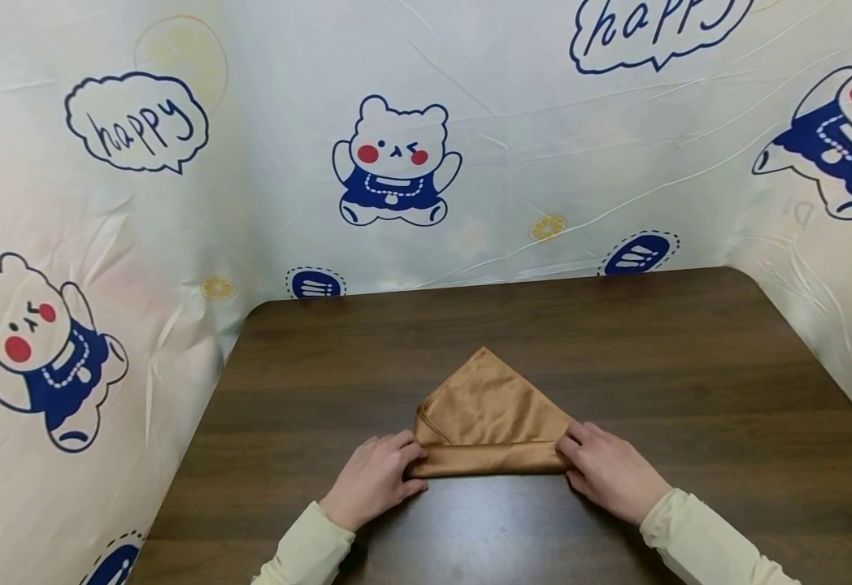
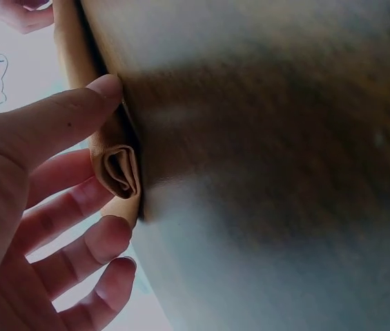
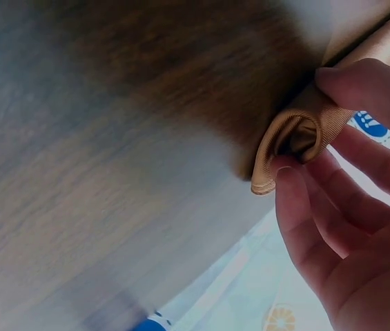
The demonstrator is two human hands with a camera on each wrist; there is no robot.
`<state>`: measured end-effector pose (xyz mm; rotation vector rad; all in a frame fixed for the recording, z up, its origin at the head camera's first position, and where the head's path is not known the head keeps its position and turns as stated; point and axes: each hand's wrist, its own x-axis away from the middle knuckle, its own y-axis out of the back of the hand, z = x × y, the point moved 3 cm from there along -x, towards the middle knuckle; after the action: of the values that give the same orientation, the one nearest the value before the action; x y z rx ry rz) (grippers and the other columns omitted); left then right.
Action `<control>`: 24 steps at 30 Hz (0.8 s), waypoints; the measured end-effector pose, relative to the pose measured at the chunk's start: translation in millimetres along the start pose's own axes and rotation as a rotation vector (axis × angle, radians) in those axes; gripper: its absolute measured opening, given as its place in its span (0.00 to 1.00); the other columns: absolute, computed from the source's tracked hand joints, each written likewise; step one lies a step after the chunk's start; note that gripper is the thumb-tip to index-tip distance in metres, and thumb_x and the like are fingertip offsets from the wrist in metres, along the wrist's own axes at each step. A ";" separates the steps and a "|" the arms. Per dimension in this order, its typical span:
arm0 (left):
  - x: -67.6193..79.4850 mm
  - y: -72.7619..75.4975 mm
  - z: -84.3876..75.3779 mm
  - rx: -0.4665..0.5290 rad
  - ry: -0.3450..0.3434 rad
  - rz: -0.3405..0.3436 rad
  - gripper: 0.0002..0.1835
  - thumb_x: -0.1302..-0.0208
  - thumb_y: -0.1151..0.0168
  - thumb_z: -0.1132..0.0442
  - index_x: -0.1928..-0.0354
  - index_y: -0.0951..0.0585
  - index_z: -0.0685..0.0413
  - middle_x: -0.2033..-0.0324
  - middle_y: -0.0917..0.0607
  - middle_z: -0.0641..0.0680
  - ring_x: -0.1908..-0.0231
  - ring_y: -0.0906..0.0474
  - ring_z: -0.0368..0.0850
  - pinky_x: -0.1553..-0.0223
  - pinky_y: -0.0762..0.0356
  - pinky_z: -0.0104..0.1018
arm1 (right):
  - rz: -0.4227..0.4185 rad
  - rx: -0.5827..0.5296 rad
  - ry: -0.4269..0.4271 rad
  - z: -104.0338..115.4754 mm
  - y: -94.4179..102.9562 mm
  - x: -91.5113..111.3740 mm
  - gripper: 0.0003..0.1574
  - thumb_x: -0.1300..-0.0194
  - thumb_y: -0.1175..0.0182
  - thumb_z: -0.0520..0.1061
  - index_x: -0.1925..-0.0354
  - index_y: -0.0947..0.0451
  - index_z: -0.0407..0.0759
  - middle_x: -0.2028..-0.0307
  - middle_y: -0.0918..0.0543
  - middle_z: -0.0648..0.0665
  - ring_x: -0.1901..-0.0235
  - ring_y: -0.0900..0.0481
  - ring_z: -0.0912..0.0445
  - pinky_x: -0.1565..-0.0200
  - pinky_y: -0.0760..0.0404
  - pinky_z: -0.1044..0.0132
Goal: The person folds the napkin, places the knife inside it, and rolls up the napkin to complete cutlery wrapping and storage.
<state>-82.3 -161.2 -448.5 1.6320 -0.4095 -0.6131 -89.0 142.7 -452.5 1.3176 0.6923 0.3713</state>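
A satiny golden-brown cloth point(image 1: 499, 398) lies on the table, its pointed corner toward the far side and its near edge rolled into a flat band. My left hand point(image 1: 382, 478) grips the left end of that roll, thumb on the near side and fingers over the top. At the right end, my right hand point(image 1: 609, 467) holds the roll the same way. The left wrist view shows the coiled layers of the roll's end point(image 2: 120, 172) between thumb and fingers. In the right wrist view the other end point(image 3: 298, 138) forms a looser, hollow coil within the fingers.
The dark wood table point(image 1: 309, 366) has rounded far corners. A pale curtain point(image 1: 265, 162) printed with bears, lemon slices and "happy" bubbles hangs behind it and along both sides. Light-coloured sleeves point(image 1: 309, 544) cover both forearms.
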 end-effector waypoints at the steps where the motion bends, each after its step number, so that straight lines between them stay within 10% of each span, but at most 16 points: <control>1: -0.1 -0.3 0.1 -0.006 -0.001 -0.002 0.18 0.57 0.31 0.44 0.66 0.20 0.43 0.68 0.24 0.41 0.72 0.26 0.35 0.71 0.29 0.35 | -0.005 0.000 0.001 -0.1 -0.2 0.1 0.16 0.61 0.31 0.45 0.72 0.27 0.49 0.72 0.30 0.53 0.73 0.32 0.59 0.73 0.28 0.65; 24: -3.1 -0.3 -3.4 -0.089 -0.033 -0.097 0.08 0.57 0.35 0.55 0.75 0.23 0.45 0.77 0.27 0.42 0.84 0.34 0.34 0.79 0.40 0.31 | -0.050 0.024 0.029 -1.3 -0.6 -1.4 0.10 0.60 0.37 0.43 0.76 0.30 0.50 0.76 0.32 0.55 0.76 0.33 0.60 0.74 0.30 0.66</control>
<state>-82.7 -156.7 -448.1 1.5654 -0.3242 -0.7218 -90.9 142.6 -452.9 1.3171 0.7546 0.3432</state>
